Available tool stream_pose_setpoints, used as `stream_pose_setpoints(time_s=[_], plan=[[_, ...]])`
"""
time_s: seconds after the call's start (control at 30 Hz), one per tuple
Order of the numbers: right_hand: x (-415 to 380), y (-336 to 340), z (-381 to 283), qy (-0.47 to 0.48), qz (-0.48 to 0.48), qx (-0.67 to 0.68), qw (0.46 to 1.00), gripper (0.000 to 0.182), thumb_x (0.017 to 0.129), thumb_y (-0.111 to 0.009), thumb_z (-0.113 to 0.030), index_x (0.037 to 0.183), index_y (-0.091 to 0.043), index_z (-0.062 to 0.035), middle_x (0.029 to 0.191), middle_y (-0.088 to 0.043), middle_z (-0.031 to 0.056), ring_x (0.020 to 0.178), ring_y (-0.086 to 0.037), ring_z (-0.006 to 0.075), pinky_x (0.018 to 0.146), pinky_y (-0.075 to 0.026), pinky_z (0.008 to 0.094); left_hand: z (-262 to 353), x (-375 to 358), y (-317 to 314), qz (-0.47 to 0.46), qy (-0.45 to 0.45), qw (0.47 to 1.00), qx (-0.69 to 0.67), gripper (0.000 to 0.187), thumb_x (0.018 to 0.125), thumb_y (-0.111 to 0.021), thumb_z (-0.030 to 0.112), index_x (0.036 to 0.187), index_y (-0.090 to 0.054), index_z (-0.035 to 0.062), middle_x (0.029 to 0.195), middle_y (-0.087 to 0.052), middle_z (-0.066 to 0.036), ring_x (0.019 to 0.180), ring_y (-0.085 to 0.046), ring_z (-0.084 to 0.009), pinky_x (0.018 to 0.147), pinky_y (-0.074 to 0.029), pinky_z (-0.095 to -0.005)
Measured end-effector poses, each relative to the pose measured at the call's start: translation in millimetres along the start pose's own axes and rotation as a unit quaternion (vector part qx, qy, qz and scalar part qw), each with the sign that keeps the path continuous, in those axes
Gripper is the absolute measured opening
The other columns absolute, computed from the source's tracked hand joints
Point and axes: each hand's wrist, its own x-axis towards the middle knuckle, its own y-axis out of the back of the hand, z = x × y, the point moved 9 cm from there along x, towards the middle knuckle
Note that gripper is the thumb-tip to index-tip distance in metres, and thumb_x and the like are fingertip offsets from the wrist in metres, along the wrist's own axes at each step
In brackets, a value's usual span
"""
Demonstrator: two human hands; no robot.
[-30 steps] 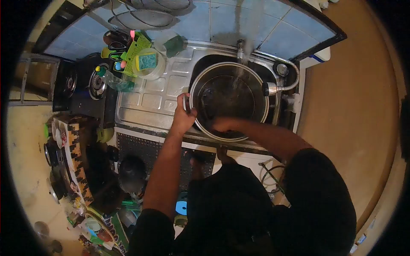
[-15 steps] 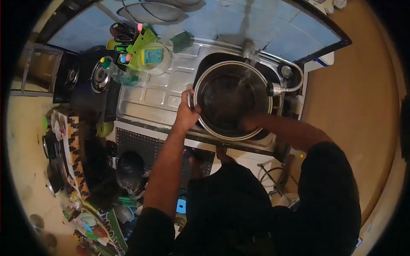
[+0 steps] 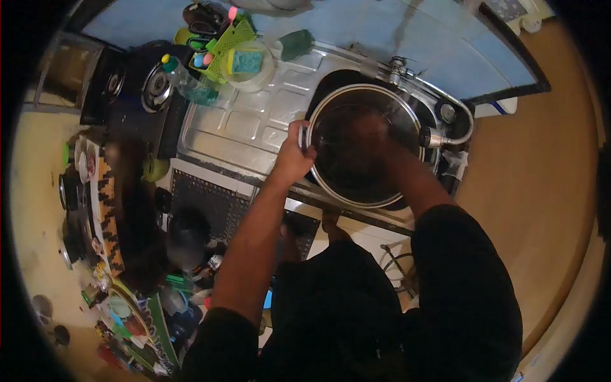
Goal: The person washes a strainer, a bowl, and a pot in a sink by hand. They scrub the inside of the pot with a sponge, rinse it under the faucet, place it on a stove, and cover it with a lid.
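A large, deep metal pot [image 3: 366, 87] rests in the sink with its mouth facing up. Its inside is dark, and I cannot make out what is at the bottom. My left hand [image 3: 296, 156] is closed around the pot's side handle [image 3: 303, 136] at the left rim. Down inside the pot, my right hand [image 3: 372, 130] reaches toward the far wall; it is dim and smeared, so its fingers do not show. The tap [image 3: 398, 69] stands just behind the pot's far rim, and a flexible spout [image 3: 436, 137] ends close to the right rim.
Left of the sink lies the ribbed metal drainboard [image 3: 232, 130]. On it stand a green basket [image 3: 224, 48], a tub with a sponge [image 3: 247, 62] on top, and a clear bottle [image 3: 197, 89]. A black stove [image 3: 143, 102] sits farther left. Cluttered shelves [image 3: 108, 210] stand at lower left.
My right hand has moved from the pot's near right side to deeper inside, toward the far wall. My left hand keeps hold of the handle. The view has shifted slightly.
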Motion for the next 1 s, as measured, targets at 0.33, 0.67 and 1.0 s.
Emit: stream_pose_setpoints(time_s=[0.33, 0.67, 1.0], plan=[[-128.7, 19.5, -90.3, -0.017, -0.356, 0.073, 0.931, 0.041, 0.090, -0.049, -0.031, 0.118, -0.063, -0.0050, 0.106, -0.063, 0.0228, 0.106, -0.058, 0.0384, 0.096, -0.043, 0.0494, 11.6, -2.0, 8.7, 0.045, -0.016, 0.999, 0.017, 0.057, 0.077, -0.059, 0.003, 0.129, -0.039, 0.0118, 0.098, -0.062, -0.026, 0.096, -0.059, -0.0458, 0.081, -0.048, -0.0472], [-152.2, 37.6, -19.5, 0.035, -0.345, -0.029, 0.937, 0.028, 0.086, -0.052, -0.019, 0.104, -0.068, -0.0054, 0.105, -0.067, 0.0142, 0.097, -0.064, 0.0310, 0.082, -0.051, 0.0455, 4.9, 0.1, 3.4, 0.020, 0.016, 1.000, 0.008, 0.056, 0.077, -0.060, 0.004, 0.128, -0.039, 0.0108, 0.104, -0.061, -0.026, 0.101, -0.058, -0.0457, 0.086, -0.047, -0.0469], [-63.0, -7.1, -136.3, 0.032, -0.265, 0.254, 0.930, 0.024, 0.084, -0.053, -0.022, 0.091, -0.068, -0.0033, 0.092, -0.066, 0.0161, 0.080, -0.063, 0.0318, 0.071, -0.051, 0.0471, 16.1, 1.9, 5.2, 0.010, 0.027, 0.999, 0.028, 0.055, 0.078, -0.059, 0.003, 0.128, -0.038, 0.0094, 0.109, -0.060, -0.027, 0.106, -0.056, -0.0462, 0.090, -0.045, -0.0458]])
